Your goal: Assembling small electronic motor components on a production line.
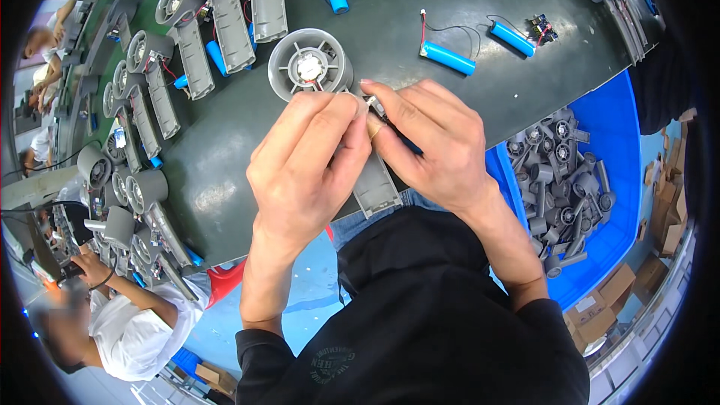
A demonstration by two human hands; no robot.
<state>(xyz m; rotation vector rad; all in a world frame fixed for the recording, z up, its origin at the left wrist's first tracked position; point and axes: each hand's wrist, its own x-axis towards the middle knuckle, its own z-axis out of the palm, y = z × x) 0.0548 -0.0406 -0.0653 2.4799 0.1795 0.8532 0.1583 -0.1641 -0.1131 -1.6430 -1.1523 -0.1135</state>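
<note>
A grey plastic handheld-fan housing (377, 187) lies before me, its round ring with a white hub turned up and its open handle toward my body. My left hand (307, 161) is closed over the join of ring and handle, thumb and fingertips pinched together; what sits between them is hidden. My right hand (439, 139) is closed beside it, thumb and forefinger around a small dark part with a silvery metal end (376, 107). Both sets of fingertips almost meet above the handle. Under the right palm shows something dark, mostly covered.
On the dark green table (225, 187) lie blue cylindrical batteries (448, 58) with wires and a small circuit board (543, 28). Rows of grey fan housings (191, 64) stand left. A blue bin (626, 127) of grey housings is at right. A person in white (135, 334) works at lower left.
</note>
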